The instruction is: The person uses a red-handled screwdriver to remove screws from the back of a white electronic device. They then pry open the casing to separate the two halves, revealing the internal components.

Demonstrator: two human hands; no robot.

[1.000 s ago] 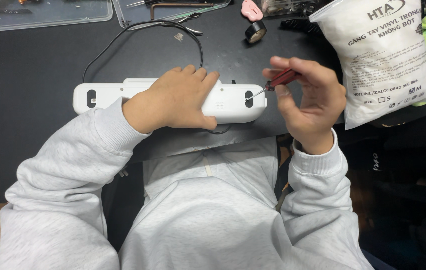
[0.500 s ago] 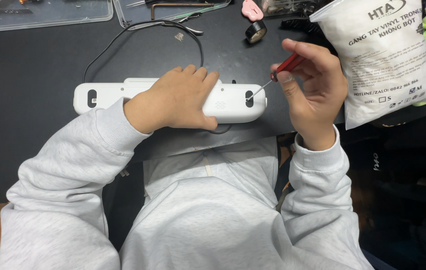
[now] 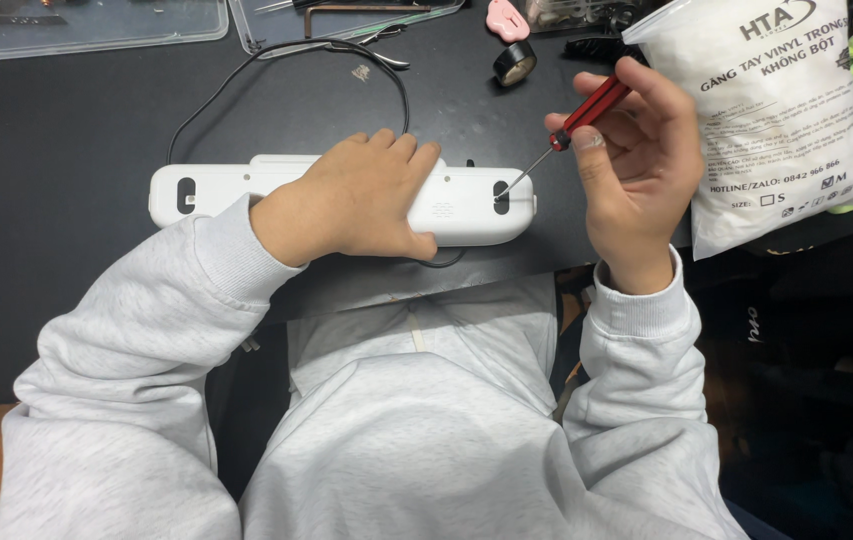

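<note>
Head view: one long white casing (image 3: pixel 466 205) lying across the dark surface (image 3: pixel 76 120), long axis nine to three. Left hand (image 3: pixel 351 205) pressed flat on its middle, fingers together. Right hand (image 3: pixel 636 165) at three o'clock, nearer the right-end slot, pinching one red-handled screwdriver (image 3: pixel 591 105), tip slanting down toward eight o'clock into that slot. Two slots visible, one per end.

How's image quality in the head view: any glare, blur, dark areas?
Head view: sharp overall, even overhead light; the red-handled screwdriver and long white plastic device are crisp; mild sheen on the white plastic bag; lower right corner falls into deep shadow.
</note>
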